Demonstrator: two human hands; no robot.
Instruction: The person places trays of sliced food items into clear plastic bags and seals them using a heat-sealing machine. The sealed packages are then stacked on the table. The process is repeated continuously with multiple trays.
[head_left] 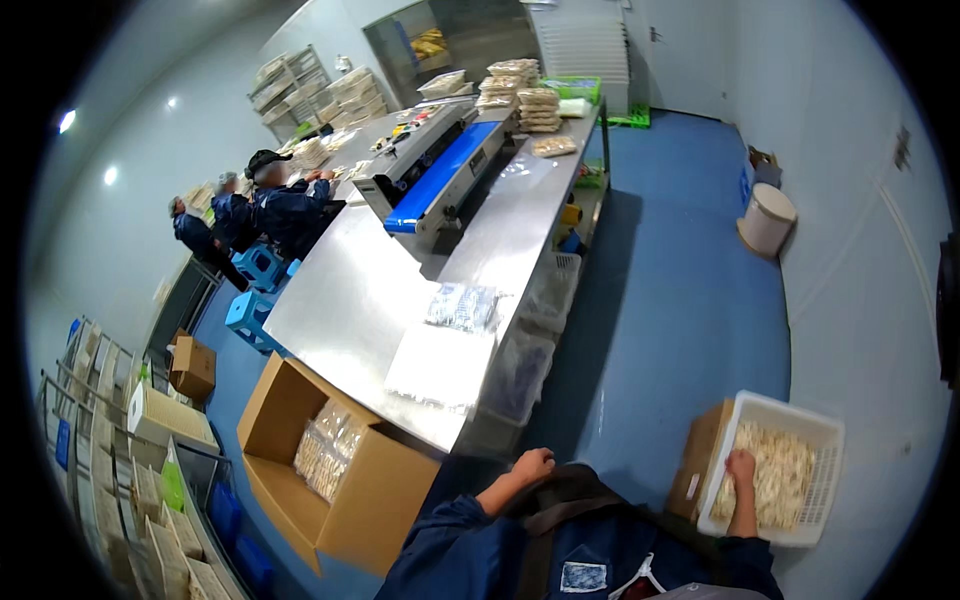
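My left hand (532, 464), fingers curled closed, is near the lower end of the steel table; I cannot make out whether anything is in it. My right hand (741, 466) is closed at the pale dried pieces (780, 470) in a white perforated basket (822, 450) at lower right; what its fingers hold is hidden. The basket stands beside a brown box (700, 450). Left of my left hand, an open carton (370, 500) holds clear bagged packs (325, 445). A white sheet (435, 370) and a patterned plastic bundle (460, 305) lie on the table.
The steel table (330, 300) bears a blue-belt machine (445, 175) and stacked packs (535, 110), with bins (510, 370) underneath. Several co-workers (285, 210) in dark jackets work at left among blue stools (250, 320). Racks (110, 420) stand lower left. A bucket (768, 220) is by the right wall.
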